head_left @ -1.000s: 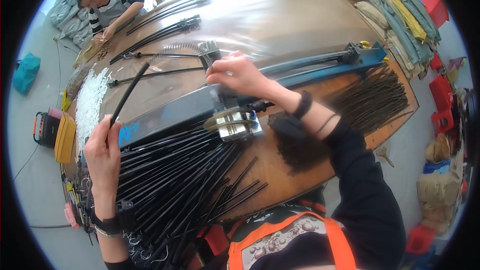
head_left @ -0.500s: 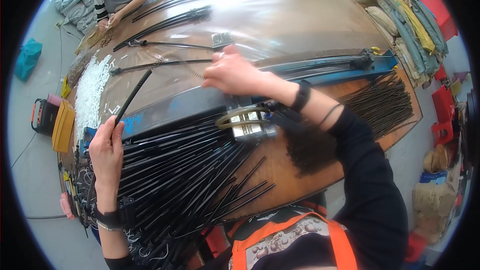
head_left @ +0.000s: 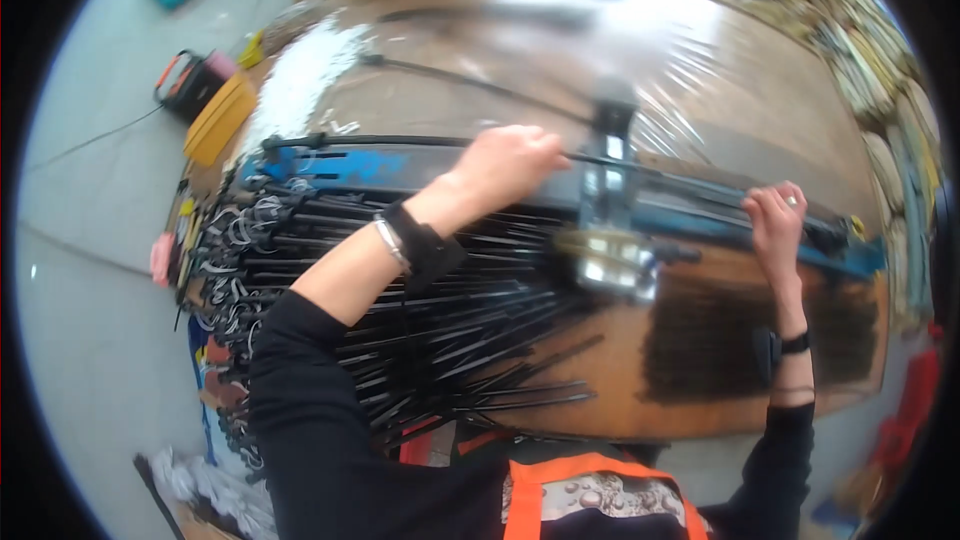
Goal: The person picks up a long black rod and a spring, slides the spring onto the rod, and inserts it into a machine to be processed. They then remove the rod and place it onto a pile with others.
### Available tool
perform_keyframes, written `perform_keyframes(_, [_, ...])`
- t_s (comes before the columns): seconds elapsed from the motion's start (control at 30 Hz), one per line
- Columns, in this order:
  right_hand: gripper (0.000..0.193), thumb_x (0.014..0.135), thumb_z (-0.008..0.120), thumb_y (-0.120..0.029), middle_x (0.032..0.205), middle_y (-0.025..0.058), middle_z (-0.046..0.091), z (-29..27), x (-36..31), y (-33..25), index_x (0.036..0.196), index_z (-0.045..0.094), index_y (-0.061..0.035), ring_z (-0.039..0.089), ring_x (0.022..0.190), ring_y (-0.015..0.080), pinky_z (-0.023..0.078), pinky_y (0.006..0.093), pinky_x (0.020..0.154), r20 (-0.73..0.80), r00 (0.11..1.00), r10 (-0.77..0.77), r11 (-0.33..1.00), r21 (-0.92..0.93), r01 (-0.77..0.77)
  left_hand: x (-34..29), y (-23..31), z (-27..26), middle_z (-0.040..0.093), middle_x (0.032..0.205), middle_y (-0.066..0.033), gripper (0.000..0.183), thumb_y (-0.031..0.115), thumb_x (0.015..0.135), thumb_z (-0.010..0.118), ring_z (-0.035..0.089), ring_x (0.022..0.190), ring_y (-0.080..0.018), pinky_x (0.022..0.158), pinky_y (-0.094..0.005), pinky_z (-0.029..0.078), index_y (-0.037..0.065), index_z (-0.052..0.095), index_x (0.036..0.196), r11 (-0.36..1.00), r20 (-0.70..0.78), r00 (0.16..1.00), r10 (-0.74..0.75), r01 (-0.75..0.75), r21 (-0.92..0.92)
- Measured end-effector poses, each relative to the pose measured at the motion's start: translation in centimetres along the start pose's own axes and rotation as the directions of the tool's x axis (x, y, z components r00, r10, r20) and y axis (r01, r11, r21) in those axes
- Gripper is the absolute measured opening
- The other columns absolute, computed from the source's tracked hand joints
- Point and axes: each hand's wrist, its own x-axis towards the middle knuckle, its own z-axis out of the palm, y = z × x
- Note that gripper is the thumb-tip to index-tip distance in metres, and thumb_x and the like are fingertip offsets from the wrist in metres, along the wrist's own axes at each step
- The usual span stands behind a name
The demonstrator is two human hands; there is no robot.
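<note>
My left hand is closed around a long black rod above a blue metal rail. The rod runs along the rail on both sides of the fist. Over the rail's right part, my right hand is closed in a pinch; what sits in its fingers is blurred. Between the hands, nearer me, stands a shiny metal block with a yellowish ring beside it. Many black rods lie fanned out below my left forearm.
A pile of small white pieces lies at the table's far left, beside a yellow bin. Dark thin rods are heaped at the right. Another black rod lies farther back. Stacked sacks line the right edge.
My left hand has moved right from the left end to the middle of the rail. My right hand has gone farther right; the spring it held no longer shows. The view has turned.
</note>
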Motion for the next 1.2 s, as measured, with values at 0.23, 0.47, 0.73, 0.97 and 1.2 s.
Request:
perform_keyframes(0.23, [0.010,0.092,0.062,-0.012,0.077,0.0088,0.056,0.5,0.4,-0.9,0.086,0.060,-0.0039,0.053,0.084,0.0275,0.038,0.0391,0.092,-0.009,0.999,0.043,0.990,0.138,-0.042,-0.4,0.3,-0.4,0.061,0.075,-0.0138,0.027,0.027,0.095,0.060,0.062,0.075,-0.0351,0.063,-0.0457,0.050,0.005,0.057,0.080,0.996,-0.026,0.999,-0.041,0.039,-0.079])
perform_keyframes(0.47, [0.006,0.088,0.067,-0.010,0.080,0.0074,0.061,0.6,0.3,-0.9,0.086,0.063,-0.0055,0.055,0.088,0.0275,0.038,0.0400,0.093,-0.004,0.996,0.091,0.987,0.135,-0.090,-0.2,0.0,0.2,0.060,0.076,-0.0160,0.030,0.030,0.096,0.058,0.061,0.075,-0.0375,0.064,-0.0467,0.049,0.005,0.057,0.080,0.991,-0.002,0.998,-0.070,0.070,-0.118])
perform_keyframes(0.73, [0.019,0.086,0.067,-0.010,0.093,0.0061,0.068,-0.6,1.4,-2.2,0.105,0.068,-0.0072,0.059,0.102,0.0273,0.037,0.0419,0.096,-0.164,0.985,0.049,0.998,0.037,-0.044,1.6,1.1,0.6,0.063,0.074,-0.0160,0.027,0.029,0.098,0.054,0.062,0.074,-0.0395,0.061,-0.0486,0.048,0.007,0.055,0.083,0.989,0.043,0.990,-0.137,0.139,-0.054])
perform_keyframes(0.97, [0.032,0.084,0.071,-0.011,0.097,0.0078,0.070,-3.2,-1.3,-6.2,0.115,0.066,-0.0038,0.061,0.101,0.0252,0.035,0.0481,0.095,-0.035,0.998,0.042,0.985,0.171,-0.035,4.7,2.7,0.6,0.063,0.074,-0.0163,0.026,0.030,0.097,0.054,0.062,0.072,-0.0403,0.060,-0.0502,0.047,0.008,0.055,0.083,0.981,0.117,0.975,-0.191,0.188,0.035])
perform_keyframes(1.2, [0.022,0.086,0.068,-0.007,0.088,0.0154,0.065,-1.4,-2.0,-7.2,0.107,0.064,-0.0006,0.062,0.085,0.0314,0.047,0.0413,0.076,0.281,0.952,0.124,0.760,0.590,-0.273,3.3,3.5,0.9,0.063,0.074,-0.0164,0.024,0.029,0.097,0.054,0.062,0.072,-0.0399,0.059,-0.0494,0.047,0.008,0.055,0.083,0.978,0.133,0.969,-0.206,0.208,-0.006])
